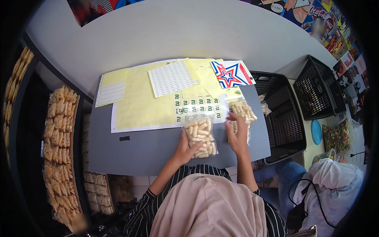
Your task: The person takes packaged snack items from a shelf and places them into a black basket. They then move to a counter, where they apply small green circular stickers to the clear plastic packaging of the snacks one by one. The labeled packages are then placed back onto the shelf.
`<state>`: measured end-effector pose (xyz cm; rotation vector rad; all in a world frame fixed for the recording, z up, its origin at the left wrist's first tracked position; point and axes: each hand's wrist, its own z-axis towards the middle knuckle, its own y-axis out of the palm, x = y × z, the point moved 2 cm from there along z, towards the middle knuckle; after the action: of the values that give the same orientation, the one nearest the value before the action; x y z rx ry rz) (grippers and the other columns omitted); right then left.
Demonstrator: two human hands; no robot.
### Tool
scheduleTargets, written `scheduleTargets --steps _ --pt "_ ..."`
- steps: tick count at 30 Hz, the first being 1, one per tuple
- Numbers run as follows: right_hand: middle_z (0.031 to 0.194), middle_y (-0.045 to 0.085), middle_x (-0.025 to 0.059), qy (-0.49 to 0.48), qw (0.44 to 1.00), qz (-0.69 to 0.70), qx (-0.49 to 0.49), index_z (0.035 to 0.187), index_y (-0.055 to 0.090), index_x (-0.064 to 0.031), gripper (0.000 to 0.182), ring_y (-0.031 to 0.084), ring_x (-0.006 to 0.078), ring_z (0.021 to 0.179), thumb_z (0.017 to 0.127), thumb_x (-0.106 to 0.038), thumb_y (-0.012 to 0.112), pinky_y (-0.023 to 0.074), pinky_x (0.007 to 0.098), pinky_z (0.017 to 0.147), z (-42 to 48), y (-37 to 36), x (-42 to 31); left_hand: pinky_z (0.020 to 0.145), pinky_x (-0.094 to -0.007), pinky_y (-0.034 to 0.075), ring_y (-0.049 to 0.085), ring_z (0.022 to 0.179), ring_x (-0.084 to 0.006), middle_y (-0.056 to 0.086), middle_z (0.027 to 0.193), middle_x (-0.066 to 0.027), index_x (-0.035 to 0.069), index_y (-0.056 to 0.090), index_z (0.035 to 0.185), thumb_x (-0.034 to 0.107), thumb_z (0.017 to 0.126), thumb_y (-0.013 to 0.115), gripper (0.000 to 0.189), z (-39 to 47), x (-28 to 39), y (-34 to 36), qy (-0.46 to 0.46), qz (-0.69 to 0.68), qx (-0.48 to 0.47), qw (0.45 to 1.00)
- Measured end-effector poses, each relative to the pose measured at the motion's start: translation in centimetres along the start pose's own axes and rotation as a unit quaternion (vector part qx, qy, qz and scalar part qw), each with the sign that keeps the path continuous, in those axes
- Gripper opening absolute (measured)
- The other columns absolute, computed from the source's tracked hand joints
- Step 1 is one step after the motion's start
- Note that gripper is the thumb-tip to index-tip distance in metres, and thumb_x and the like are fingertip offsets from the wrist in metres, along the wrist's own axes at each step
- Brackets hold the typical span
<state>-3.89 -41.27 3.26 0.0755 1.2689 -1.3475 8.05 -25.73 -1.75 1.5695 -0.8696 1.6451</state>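
Note:
A clear plastic bag of pale, stick-shaped snacks is held in my left hand, near the table's front edge. My right hand is raised to the right of this bag, fingers apart, in front of more bagged snacks. Whether its fingertips touch anything cannot be told. Behind the held bag lies a large yellow backing sheet with rows of green-printed stickers along its right part. A smaller sheet of white labels rests on top of it.
On the grey table are a star-printed packet and another label sheet. Black plastic crates stand at the right. A person sits at lower right. Shelves of bagged snacks are at the left.

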Motion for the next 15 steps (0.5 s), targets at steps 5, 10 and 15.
scheduleTargets --steps 5,10,15 --pt "0.099 0.052 0.0161 0.014 0.991 0.041 -0.126 0.104 0.051 0.0016 0.04 0.05 0.0302 0.091 0.076 -0.027 0.058 0.0342 0.0382 0.082 -1.3 3.1 -2.6 0.096 -0.0408 0.021 0.032 0.11 -0.0355 0.032 0.121 -0.0237 -0.004 0.02 0.125 0.037 0.072 0.062 0.079 0.5 -0.1 0.3 0.038 0.209 0.03 0.977" --pt "0.097 0.052 0.014 -0.012 0.992 0.058 -0.107 0.101 0.051 0.0035 0.036 0.052 0.0241 0.087 0.074 -0.017 0.062 0.0404 0.0314 0.076 -1.1 2.8 -2.5 0.096 -0.0415 0.018 0.029 0.112 -0.0376 0.029 0.123 -0.0254 -0.003 0.02 0.126 0.042 0.07 0.062 0.084 0.7 -1.0 0.6 0.102 0.252 0.109 0.956" --pt "0.087 0.057 0.0096 0.136 0.927 0.289 -0.197 0.101 0.051 0.0022 0.032 0.054 0.0148 0.078 0.074 -0.012 0.063 0.0429 0.0264 0.07 -1.3 3.5 -1.5 0.098 -0.0427 0.017 0.026 0.117 -0.0349 0.029 0.125 -0.0246 -0.003 0.023 0.126 0.043 0.071 0.061 0.081 -0.6 1.1 0.4 0.13 0.304 0.129 0.935"
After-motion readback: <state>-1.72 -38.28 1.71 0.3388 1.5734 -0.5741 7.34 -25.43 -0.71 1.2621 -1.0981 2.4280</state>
